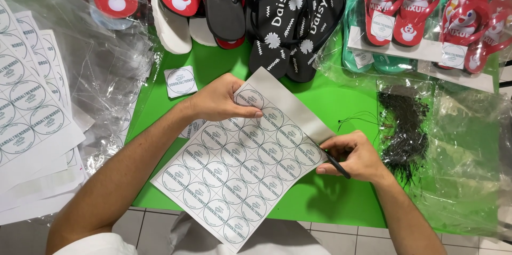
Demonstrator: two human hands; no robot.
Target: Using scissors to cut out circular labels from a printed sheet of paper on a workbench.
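Note:
A white sheet of round printed stickers [234,175] lies tilted on the green table [325,196], its near corner hanging over the front edge. My left hand [218,97] presses down on the sheet's upper part with its fingertips. At the sheet's right edge my right hand [354,156] grips a thin black tool [336,164], its tip at the sheet's edge.
Black, red and green flip-flops [288,15] lie in a row at the back, some in clear bags. More sticker sheets [26,121] and clear bags [106,68] pile up on the left. One cut square sticker [181,81] lies by my left hand. A bag of black ties [405,127] sits right.

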